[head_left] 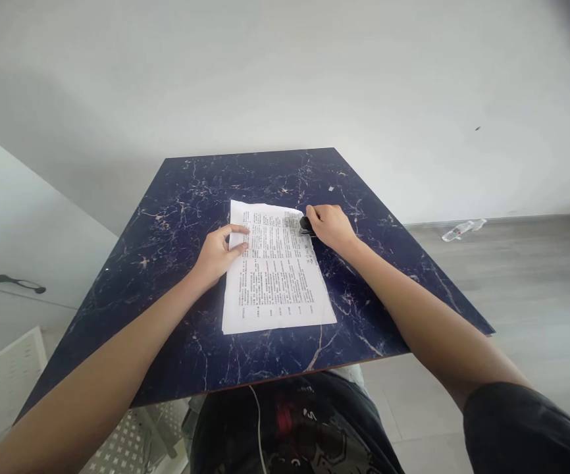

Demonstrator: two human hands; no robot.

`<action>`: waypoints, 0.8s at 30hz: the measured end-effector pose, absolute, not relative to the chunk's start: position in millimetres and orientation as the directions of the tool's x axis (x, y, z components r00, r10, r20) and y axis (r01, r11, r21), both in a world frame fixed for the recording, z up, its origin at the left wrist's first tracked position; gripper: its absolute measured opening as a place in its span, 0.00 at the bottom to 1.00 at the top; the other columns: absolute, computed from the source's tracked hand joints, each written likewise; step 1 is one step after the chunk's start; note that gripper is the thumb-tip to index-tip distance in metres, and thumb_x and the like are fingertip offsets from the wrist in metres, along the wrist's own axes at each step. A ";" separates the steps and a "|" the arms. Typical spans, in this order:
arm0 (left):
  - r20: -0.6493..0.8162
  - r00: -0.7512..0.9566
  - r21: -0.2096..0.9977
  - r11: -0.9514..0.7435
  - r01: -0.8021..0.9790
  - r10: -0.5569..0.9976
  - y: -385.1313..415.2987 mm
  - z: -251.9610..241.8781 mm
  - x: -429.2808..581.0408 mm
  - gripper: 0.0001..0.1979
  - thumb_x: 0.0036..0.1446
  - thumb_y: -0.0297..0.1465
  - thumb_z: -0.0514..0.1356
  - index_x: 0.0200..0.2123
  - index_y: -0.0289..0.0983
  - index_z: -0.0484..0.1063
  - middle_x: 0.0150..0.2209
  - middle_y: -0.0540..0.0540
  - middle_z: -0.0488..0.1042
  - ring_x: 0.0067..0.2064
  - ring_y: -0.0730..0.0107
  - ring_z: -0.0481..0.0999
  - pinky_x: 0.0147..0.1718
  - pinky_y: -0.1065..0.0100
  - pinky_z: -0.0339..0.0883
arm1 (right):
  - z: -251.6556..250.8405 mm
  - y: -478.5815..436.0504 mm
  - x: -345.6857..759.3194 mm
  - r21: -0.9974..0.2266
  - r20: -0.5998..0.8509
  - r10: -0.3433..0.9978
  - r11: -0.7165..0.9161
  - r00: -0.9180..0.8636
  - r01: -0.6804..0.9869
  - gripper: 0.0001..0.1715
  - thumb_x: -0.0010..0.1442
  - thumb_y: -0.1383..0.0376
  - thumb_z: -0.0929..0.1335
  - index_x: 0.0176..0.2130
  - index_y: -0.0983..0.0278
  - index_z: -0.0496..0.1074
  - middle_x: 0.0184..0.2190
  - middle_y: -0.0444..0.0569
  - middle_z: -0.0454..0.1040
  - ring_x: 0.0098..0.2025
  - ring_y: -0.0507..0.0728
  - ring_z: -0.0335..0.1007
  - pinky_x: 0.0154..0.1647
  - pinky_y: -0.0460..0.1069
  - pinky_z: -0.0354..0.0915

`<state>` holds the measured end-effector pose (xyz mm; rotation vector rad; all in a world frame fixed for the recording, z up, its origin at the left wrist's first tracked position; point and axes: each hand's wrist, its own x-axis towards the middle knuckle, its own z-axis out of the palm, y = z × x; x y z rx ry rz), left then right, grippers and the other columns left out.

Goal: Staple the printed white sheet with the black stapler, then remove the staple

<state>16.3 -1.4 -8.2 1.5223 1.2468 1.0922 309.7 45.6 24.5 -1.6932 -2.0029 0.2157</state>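
While the right hand (333,225) was curled around a small, rounded black tool (305,224), perhaps a stapler, its front overlapped the right edge of a white, printed paper stack (276,273). Leftward from that grip, the left hand (216,255) rested on the opposite edge, whether pinching I couldn't tell, over a dark-blue, pale-veined tabletop (245,179); a slack hold there could have let the sheets skew.

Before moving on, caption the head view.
Left hand on printed papers, right hand holding a black tool at their edge.
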 end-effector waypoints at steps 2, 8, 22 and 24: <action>0.096 0.112 0.969 -0.119 0.218 0.989 -2.0 -7.4 17.1 0.18 0.53 0.30 0.69 0.48 0.37 0.77 0.36 0.43 0.81 0.34 0.58 0.83 0.29 0.63 0.75 | 22.6 46.1 305.9 -0.437 0.286 0.954 0.217 -0.094 0.873 0.29 0.73 0.58 0.57 0.21 0.61 0.61 0.23 0.51 0.71 0.27 0.57 0.66 0.30 0.51 0.51; 0.097 0.111 0.964 -0.122 0.235 0.989 -3.2 -5.0 18.2 0.17 0.53 0.30 0.68 0.48 0.37 0.77 0.37 0.42 0.82 0.32 0.61 0.82 0.27 0.65 0.73 | 19.1 47.6 300.9 -0.445 0.307 0.950 0.193 -0.053 0.874 0.28 0.73 0.58 0.57 0.21 0.61 0.58 0.23 0.50 0.69 0.27 0.57 0.63 0.31 0.51 0.50; 0.111 0.121 0.950 -0.141 0.279 0.986 -2.2 -7.5 15.2 0.17 0.54 0.30 0.68 0.48 0.38 0.78 0.34 0.44 0.80 0.30 0.62 0.80 0.25 0.66 0.70 | 25.5 49.0 304.1 -0.430 0.245 0.966 0.188 -0.086 0.883 0.30 0.73 0.56 0.56 0.22 0.61 0.66 0.23 0.52 0.70 0.27 0.59 0.65 0.33 0.53 0.56; 0.111 0.124 0.952 -0.142 0.272 0.986 -1.5 -8.6 14.7 0.17 0.54 0.30 0.68 0.48 0.38 0.78 0.34 0.44 0.80 0.31 0.62 0.80 0.25 0.65 0.71 | 24.3 49.8 303.8 -0.418 0.241 0.966 0.190 -0.093 0.888 0.30 0.73 0.56 0.56 0.23 0.62 0.68 0.23 0.52 0.71 0.27 0.59 0.66 0.34 0.53 0.57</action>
